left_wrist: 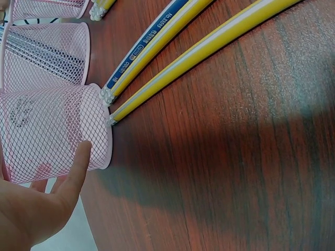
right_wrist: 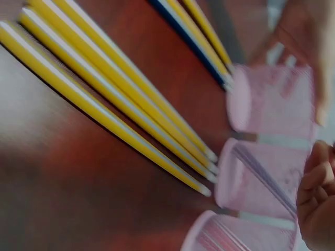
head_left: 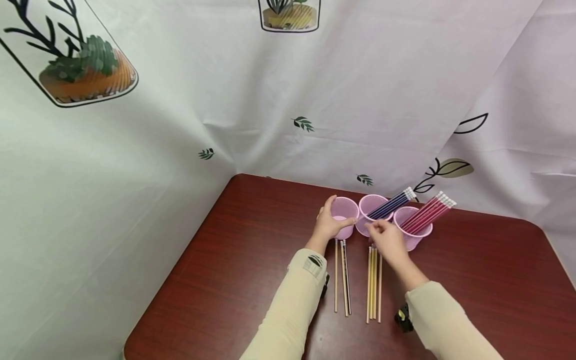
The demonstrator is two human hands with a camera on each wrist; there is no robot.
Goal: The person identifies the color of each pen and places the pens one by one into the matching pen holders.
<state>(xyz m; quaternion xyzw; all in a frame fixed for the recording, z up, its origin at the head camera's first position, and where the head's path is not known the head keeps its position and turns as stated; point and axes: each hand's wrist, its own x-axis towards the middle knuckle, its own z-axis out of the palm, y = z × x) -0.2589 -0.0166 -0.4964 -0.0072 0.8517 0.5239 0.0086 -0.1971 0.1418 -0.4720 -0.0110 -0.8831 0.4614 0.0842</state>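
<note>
My left hand holds the leftmost pink mesh pencil cup, fingers along its left side and thumb across the front. That cup has no pencils in it. Blue-striped pencils lean in the middle mesh cup. The right hand is at the front rim of this middle cup with fingers curled, and no object shows in its grasp; the right wrist view has the curled fingers beside the cup's top. Pink pencils stand slanted in the rightmost mesh cup.
On the brown table, two yellow pencils and a dark blue pencil lie before the leftmost cup. Several yellow pencils lie before the middle cup. A patterned cloth hangs behind the table.
</note>
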